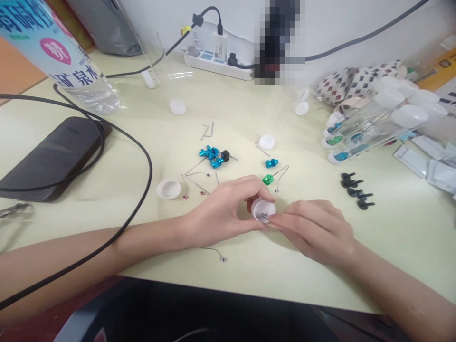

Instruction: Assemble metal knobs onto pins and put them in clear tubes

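Observation:
My left hand (228, 206) grips a small round white cap (268, 207) between thumb and fingers, its hollow side tilted towards me. Tiny silvery metal parts (262, 216) lie inside. My right hand (317, 228) has its fingers pinched together at the cap's right rim; whatever the fingertips hold is hidden. Just beyond the cap are a green metal piece (268, 179) with a thin rod, and a blue metal piece (271, 163). Blue metal pieces (210, 153) and a black one (225, 156) form a cluster farther left. Thin bent wires with small beaded ends (223, 259) lie around my left hand.
Another white cap (168, 189) rests left of my hands. Black screw-like parts (356, 192) lie right, below clear tubes with white caps (409, 116). A black cable (147, 166) crosses over my left forearm. A dark flat device (53, 156), water bottle (67, 57) and power strip (217, 64) stand farther out.

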Demonstrator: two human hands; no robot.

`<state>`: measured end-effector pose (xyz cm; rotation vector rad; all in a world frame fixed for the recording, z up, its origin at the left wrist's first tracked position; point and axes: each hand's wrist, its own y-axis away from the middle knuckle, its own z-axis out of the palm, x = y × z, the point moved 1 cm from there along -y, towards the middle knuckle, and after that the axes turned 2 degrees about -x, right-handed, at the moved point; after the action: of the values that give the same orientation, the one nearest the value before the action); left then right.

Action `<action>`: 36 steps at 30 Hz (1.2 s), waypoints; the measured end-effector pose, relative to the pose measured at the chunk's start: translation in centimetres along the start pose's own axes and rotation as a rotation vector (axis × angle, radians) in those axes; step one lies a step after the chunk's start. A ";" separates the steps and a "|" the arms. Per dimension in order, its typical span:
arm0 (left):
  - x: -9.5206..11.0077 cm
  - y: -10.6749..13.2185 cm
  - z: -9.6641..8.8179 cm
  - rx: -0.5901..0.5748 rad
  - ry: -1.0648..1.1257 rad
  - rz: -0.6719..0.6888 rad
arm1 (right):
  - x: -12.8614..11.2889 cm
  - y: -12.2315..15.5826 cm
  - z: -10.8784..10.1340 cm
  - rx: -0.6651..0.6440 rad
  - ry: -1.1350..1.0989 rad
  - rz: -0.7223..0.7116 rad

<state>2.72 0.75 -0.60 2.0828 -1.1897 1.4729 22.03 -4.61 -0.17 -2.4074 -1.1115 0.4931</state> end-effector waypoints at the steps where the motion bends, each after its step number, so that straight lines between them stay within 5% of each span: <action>1: 0.0 0.0 0.0 0.001 0.000 0.001 | 0.0 0.0 0.0 -0.001 -0.001 0.004; 36: 0.2 0.0 0.0 -0.020 0.006 -0.007 | 0.1 0.1 0.0 0.025 0.058 -0.008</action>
<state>2.74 0.71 -0.46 2.0662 -1.1889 1.4563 22.17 -4.64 -0.25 -2.3793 -1.0834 0.4291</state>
